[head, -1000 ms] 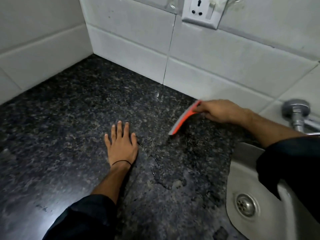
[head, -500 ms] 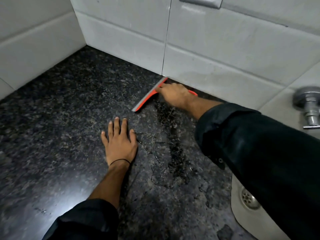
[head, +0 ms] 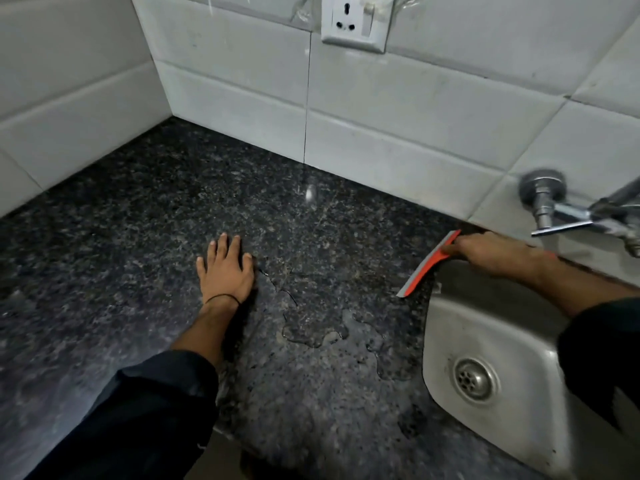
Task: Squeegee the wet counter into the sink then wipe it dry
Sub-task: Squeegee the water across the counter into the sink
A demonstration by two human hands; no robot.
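Observation:
My right hand grips an orange squeegee with a grey rubber blade. The blade rests on the dark speckled granite counter right at the back-left rim of the steel sink. My left hand lies flat on the counter with its fingers apart, a thin black band at the wrist. A puddle of water with an uneven outline sits on the counter between my left hand and the sink.
White tiled walls meet in a corner at the back left. A white wall socket sits above the counter. A chrome tap juts from the wall above the sink. The sink drain is near the front.
My right hand has drawn the squeegee from near the back wall, right of the tile joint, rightward to the sink's rim. My left hand has stayed flat in place.

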